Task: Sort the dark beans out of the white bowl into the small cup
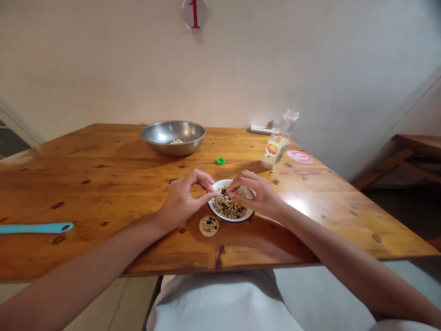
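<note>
A white bowl (249,189) with a dark rim holds many pale beans (229,208) mixed with black ones. Over its left side, my left hand (186,195) has thumb and fingertips drawn close in a pinch; anything between them is too small to make out. My right hand (257,192) reaches over the bowl from the right, fingertips closed together beside some black beans (223,190). Whether it grips a bean is hidden. In front of the bowl, a small round lid-like dish (209,226) contains pale and black beans.
A steel basin (172,146) with some pale pieces inside stands at the back of the wooden table (124,197). A green cap (221,161), a plastic bottle (274,149), a power strip (261,130) and a pink sticker (300,156) lie beyond the bowl. A turquoise handle (37,228) is at left.
</note>
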`<state>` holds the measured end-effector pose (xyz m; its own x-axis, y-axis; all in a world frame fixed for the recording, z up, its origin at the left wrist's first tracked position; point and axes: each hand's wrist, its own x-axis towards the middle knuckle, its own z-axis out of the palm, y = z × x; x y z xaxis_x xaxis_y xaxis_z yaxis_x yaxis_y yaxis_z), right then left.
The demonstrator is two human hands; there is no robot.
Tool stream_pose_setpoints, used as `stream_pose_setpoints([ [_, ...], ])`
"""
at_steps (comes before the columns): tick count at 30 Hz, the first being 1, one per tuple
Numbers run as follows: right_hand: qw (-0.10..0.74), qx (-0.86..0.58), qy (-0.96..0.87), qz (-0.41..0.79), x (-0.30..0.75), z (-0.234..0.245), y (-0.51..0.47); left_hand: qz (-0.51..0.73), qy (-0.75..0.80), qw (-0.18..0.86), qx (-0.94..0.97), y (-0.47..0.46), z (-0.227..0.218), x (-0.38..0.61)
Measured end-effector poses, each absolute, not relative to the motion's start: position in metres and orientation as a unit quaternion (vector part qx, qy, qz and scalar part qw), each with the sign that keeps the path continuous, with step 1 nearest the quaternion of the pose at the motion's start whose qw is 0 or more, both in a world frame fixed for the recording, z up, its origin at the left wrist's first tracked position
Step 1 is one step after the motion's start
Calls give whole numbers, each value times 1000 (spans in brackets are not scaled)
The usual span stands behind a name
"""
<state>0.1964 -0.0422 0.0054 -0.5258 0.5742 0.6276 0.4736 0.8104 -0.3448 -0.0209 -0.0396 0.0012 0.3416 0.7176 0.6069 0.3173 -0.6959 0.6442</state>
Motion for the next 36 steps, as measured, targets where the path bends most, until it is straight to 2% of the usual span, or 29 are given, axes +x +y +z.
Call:
stream_pose_setpoints([
  [7, 410, -301, -858, 65, 201, 8, -45, 472, 329, 212, 790, -38, -1, -22],
  [14, 342, -275, -897, 52, 194, 4, -44, 426, 306, 186, 831, -43, 0, -18],
  [23, 414, -329, -847, 59, 205, 1, -35, 438, 339, 177, 814, -36, 4, -22],
  [29, 479, -410, -770, 96, 219, -6, -22, 310, 315, 246, 863, -25, 18, -38],
  [33, 466, -436, -752, 163, 219, -11, -19, 234, 291, 281, 884, -23, 20, -41],
  [36, 453, -439, -756, 176, 214, -12, -22, 228, 299, 304, 875, -24, 19, -39],
])
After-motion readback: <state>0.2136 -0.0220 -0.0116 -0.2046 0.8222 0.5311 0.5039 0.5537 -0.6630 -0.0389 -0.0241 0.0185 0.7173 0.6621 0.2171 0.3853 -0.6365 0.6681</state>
